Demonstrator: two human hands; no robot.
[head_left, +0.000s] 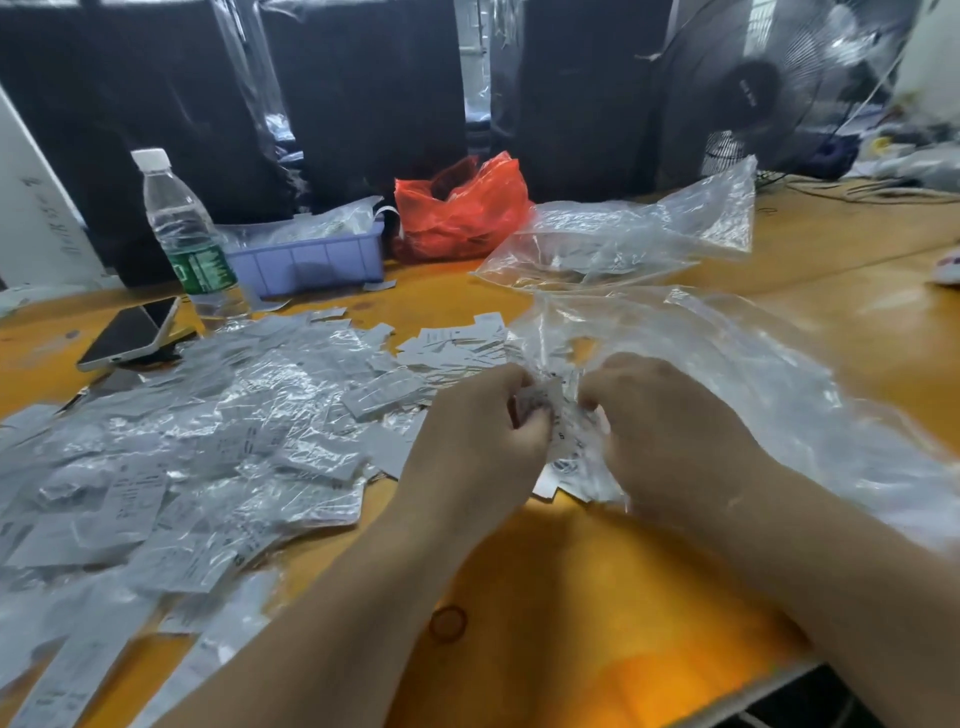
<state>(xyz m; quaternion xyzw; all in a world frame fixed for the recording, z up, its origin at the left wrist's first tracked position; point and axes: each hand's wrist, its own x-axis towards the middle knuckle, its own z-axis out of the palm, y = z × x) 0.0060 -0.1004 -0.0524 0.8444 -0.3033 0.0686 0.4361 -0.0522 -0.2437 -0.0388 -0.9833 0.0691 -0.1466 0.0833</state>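
Note:
My left hand (483, 421) and my right hand (660, 421) sit close together over the orange table (597, 597), both with fingers curled round a small bundle of white printed labels in clear wrap (563, 441). The bundle lies at the mouth of a large clear plastic bag (753, 374) that spreads to the right under my right forearm. A wide heap of small clear packets with white labels (197, 452) covers the table to the left of my hands.
A water bottle (182, 234) and a phone (132, 335) stand at the back left. Behind are a purple tray (311, 260), a red plastic bag (460, 213), a second clear bag (623, 239) and a fan (769, 88). A rubber band (448, 622) lies near the front.

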